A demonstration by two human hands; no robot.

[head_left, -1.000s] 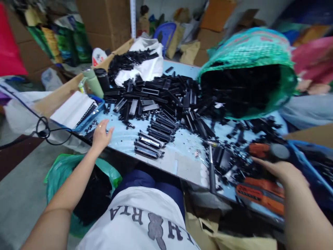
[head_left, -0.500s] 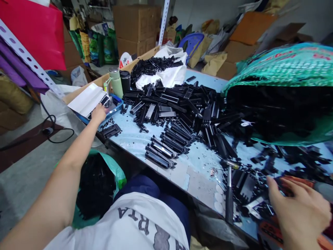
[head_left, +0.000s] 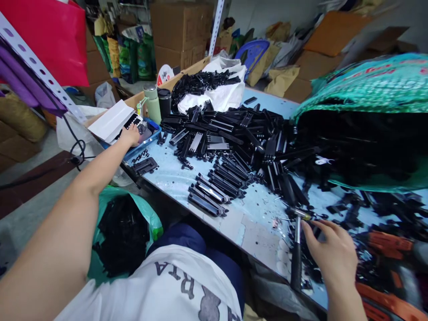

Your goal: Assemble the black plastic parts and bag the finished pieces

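My left hand (head_left: pixel 131 135) reaches into a blue tray (head_left: pixel 136 147), beside a phone-like item (head_left: pixel 144 135) and under the edge of a white paper sheet (head_left: pixel 112 121). Its fingertips are too small and partly hidden to tell what they touch. My right hand (head_left: pixel 334 254) hovers just right of a hammer (head_left: pixel 296 254), thumb and fingers apart, holding nothing. Between the hands, a row of black plastic parts (head_left: pixel 217 183) lies at the table edge. A larger pile of black parts (head_left: pixel 227 129) spreads behind it.
An orange power drill (head_left: pixel 389 244) lies at the right. A green woven sack (head_left: pixel 364 96) opens onto the table with black pieces inside. A green bottle (head_left: pixel 152 104) and black cup (head_left: pixel 164 102) stand at the back left. Below the table sits a green bag (head_left: pixel 147 207) of black pieces.
My right hand has moved left, from over the drill area to beside the hammer, uncovering the drill. My left hand stays in the tray. The view has shifted slightly.
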